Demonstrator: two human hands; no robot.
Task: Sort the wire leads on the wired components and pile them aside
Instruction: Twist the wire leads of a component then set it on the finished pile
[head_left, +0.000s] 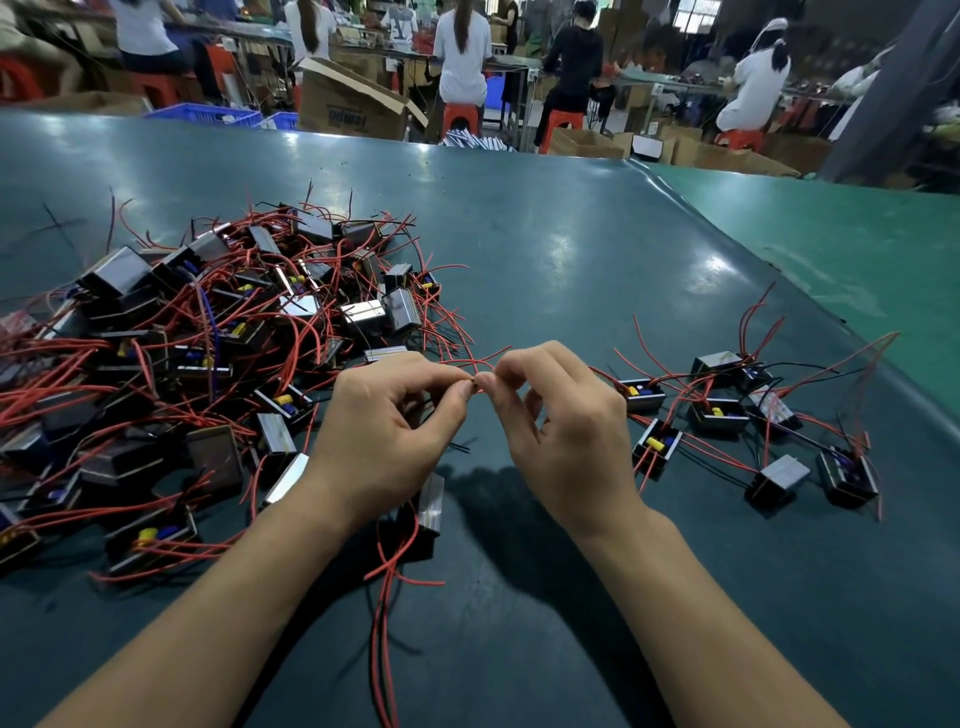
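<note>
Wire leads being pinched between two hands over a dark green worktop (545, 249).

A large tangled heap of wired components (208, 338), small dark boxes with red leads, is spread over the left part of the worktop. A smaller, looser group of components (727, 415) is laid out on the right, well apart from the heap. One component (428, 506) is seen just below the left hand (379, 441), partly hidden by it, with red and black leads (384, 623) trailing toward the near edge. The left hand and the right hand (566, 431) are held together at the centre, thumb and forefinger fingers (457, 384) of each closed on a thin red lead (467, 361) at the point where the fingertips meet.
</note>
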